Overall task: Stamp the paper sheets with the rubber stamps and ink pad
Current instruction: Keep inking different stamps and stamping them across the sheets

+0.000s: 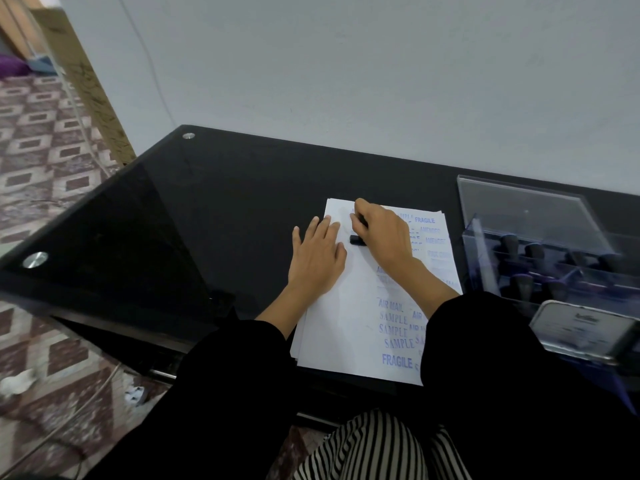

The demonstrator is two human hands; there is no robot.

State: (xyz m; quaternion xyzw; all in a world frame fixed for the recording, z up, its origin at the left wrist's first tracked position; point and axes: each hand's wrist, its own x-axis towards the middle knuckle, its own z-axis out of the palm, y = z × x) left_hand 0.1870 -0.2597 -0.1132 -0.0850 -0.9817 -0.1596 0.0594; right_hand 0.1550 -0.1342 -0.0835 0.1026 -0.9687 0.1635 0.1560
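Note:
A stack of white paper sheets point(341, 327) lies on the black glass desk point(166, 216), its right side covered with blue prints such as FRAGILE, SAMPLE and AIR MAIL. My left hand point(317, 258) lies flat with straight fingers on the upper left part of the top sheet. My right hand point(381, 235) grips a black rubber stamp point(356, 240) and holds its base down on the paper near the top. My fingers hide most of the stamp's handle.
A clear plastic box point(540, 244) with its lid up stands to the right of the sheets and holds several black-handled stamps. An ink pad tin point(585, 329) with its lid raised sits at the desk's right front edge. A white wall rises behind the desk.

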